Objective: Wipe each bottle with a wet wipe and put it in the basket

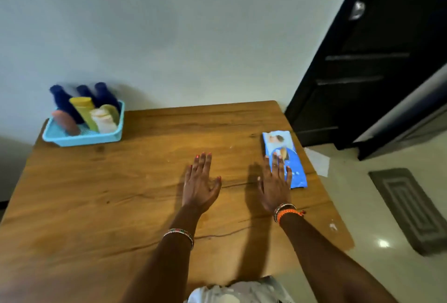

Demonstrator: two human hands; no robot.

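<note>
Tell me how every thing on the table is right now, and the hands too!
basket: full of bottles
bottles: standing or leaning in the basket
wipes pack: lying flat
left hand: open, flat over the table
right hand: open, fingers over the pack

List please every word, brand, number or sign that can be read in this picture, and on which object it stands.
None can be read.
Wet wipe pack: printed pictures only, any lettering too blurred.
Bottles in the basket: labels blurred, no legible text.
</note>
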